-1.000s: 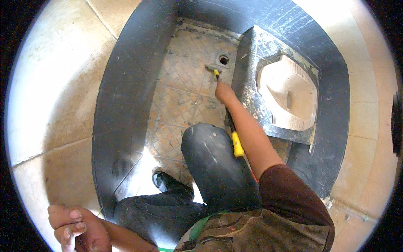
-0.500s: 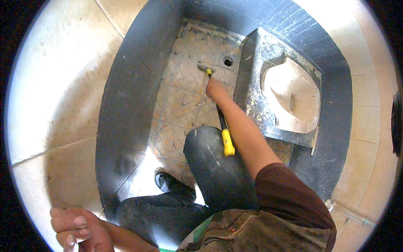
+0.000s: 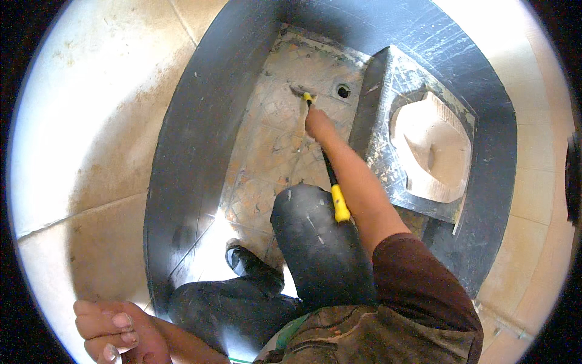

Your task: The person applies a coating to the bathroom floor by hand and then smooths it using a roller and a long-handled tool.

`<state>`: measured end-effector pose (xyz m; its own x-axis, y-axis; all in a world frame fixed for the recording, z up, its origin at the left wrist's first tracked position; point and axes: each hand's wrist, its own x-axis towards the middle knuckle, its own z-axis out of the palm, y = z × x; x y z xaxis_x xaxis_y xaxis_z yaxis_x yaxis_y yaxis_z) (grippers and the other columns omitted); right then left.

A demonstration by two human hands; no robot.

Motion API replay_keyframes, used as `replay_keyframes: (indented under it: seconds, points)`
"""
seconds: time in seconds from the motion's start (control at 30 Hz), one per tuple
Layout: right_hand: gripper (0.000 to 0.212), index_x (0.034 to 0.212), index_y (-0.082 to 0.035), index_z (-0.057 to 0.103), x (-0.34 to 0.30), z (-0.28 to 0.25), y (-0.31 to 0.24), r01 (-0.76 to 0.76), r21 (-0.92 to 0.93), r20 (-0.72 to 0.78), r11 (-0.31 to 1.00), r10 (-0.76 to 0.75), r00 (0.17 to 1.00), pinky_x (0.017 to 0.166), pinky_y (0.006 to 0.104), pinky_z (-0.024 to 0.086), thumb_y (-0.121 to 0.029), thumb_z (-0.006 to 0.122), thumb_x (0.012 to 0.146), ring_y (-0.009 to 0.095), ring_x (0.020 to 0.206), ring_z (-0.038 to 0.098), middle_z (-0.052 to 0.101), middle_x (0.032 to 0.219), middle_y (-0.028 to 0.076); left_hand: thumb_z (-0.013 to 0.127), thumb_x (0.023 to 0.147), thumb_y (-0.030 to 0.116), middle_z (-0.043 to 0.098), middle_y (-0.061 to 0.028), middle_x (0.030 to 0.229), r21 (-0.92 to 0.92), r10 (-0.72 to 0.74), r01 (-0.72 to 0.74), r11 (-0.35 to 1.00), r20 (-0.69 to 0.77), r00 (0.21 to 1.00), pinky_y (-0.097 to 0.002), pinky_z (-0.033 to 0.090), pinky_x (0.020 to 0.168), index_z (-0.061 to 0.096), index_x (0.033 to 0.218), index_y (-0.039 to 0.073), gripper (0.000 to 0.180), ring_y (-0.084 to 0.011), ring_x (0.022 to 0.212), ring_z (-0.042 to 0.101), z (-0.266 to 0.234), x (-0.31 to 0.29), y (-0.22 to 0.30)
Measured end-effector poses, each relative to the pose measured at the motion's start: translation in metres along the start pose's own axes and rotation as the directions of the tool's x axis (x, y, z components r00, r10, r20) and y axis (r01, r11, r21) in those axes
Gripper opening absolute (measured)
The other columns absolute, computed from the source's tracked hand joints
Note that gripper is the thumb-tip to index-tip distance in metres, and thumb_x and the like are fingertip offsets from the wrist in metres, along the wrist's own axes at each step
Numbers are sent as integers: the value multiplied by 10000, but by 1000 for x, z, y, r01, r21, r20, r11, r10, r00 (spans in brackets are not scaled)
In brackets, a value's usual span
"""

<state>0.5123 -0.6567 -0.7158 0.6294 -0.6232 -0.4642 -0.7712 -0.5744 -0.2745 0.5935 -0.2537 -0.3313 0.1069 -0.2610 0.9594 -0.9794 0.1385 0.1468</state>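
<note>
My right hand (image 3: 320,124) is closed around the black shaft of a long-handled scraper (image 3: 341,205) with a yellow grip and a yellow collar. Its wide grey head (image 3: 299,90) rests on the dirty tiled floor (image 3: 276,136), just left of a round drain hole (image 3: 344,91). The grip end lies between my forearm and my raised knee. At the lower left, near the light wall, my left hand (image 3: 118,333) is held with its fingers curled in toward the thumb. Whether anything is inside it is hidden at the picture's edge.
A beige squat toilet pan (image 3: 433,148) is set in a raised, dark, paint-spotted platform (image 3: 376,91) on the right. Dark wall tiles (image 3: 194,121) enclose the floor, with light tiles (image 3: 115,151) above. My dark shoe (image 3: 251,264) stands on the floor near the left wall.
The view has shifted a little, moving the scene rightward. The scraper's head has slid slightly farther away and left relative to the drain. My left hand stays almost in place.
</note>
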Motion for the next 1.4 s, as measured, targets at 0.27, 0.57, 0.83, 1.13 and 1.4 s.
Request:
replay_keyframes:
  seconds: [0.27, 0.57, 0.83, 1.13, 1.4]
  points:
    - [367, 1222, 54, 501, -16, -2, -18, -42, 35, 56, 999, 40, 998, 566, 454, 573, -11, 497, 861, 360, 749, 696, 666, 1009, 238, 307, 1029, 458, 532, -53, 659, -31, -18, 18, 999, 0, 1000, -249, 377, 451, 514, 1037, -32, 532, -144, 518, 527, -5, 3, 2]
    - [327, 1174, 52, 535, -22, -7, 25, -81, -70, 79, 994, 87, 993, 543, 430, 572, -9, 519, 852, 337, 727, 701, 677, 986, 234, 307, 1026, 481, 547, -57, 673, -24, -84, 84, 996, -1, 996, -279, 358, 488, 522, 1048, -17, 543, -155, 529, 537, 3, -4, 5]
    - [327, 1186, 50, 526, -33, -3, 11, -26, -80, 22, 996, 28, 999, 558, 439, 575, -19, 498, 868, 358, 699, 696, 662, 1016, 256, 295, 1024, 495, 570, -76, 733, -95, -44, 45, 994, 10, 999, -276, 379, 496, 511, 1079, -30, 571, -154, 549, 549, -4, 2, -1]
    - [270, 1080, 69, 598, -17, -6, -1, -20, -70, 90, 997, 26, 996, 674, 466, 557, -60, 515, 858, 355, 837, 691, 684, 959, 243, 270, 1013, 542, 525, -41, 664, -41, -67, 66, 997, -5, 998, -273, 355, 473, 531, 1116, -36, 642, -160, 551, 540, -1, -4, 0]
    - [446, 1301, 57, 437, -40, -1, -7, 86, -163, 128, 983, -66, 990, 531, 450, 563, -42, 514, 873, 333, 736, 704, 666, 950, 269, 441, 873, 612, 504, 3, 702, 16, -290, 290, 957, 48, 956, -376, 281, 660, 599, 1119, 50, 634, -183, 677, 468, -26, -15, 22]
